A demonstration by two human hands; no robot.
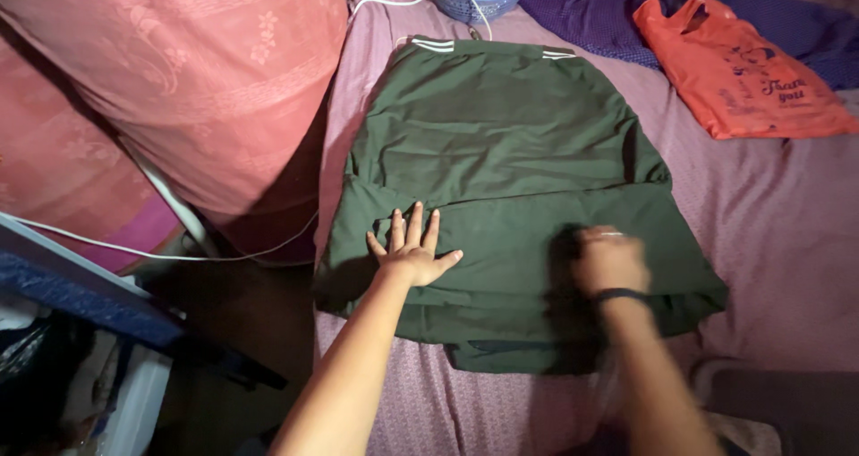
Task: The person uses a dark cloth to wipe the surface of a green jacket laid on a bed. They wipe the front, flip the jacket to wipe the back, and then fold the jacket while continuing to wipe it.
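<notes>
Mauve patterned bedsheet [769,232] covers the bed, and on it, near the middle, lies a dark green folded fabric garment [501,143] with thin white stripes at its far edge; its near part is doubled over into a wide band. On that band, toward the garment's left side, the left hand [412,252] lies flat with fingers spread and palm pressed against the cloth. Toward the garment's right side the right hand [608,259] also rests on the green cloth, blurred, so I cannot tell whether its fingers are spread or curled; a dark band circles its wrist. Left of the garment, a large pink flowered fabric bundle [179,80] rises beside the bed, with a thin white cord [170,257] running below it. Beyond the garment's far edge stands a blue plastic woven basket [474,0] holding white cable. To the right of the basket, well apart from the garment, a dark blue dotted cloth [608,17] is spread out, and an orange plastic carrier bag [743,80] lies partly on it, off the garment's far right corner
</notes>
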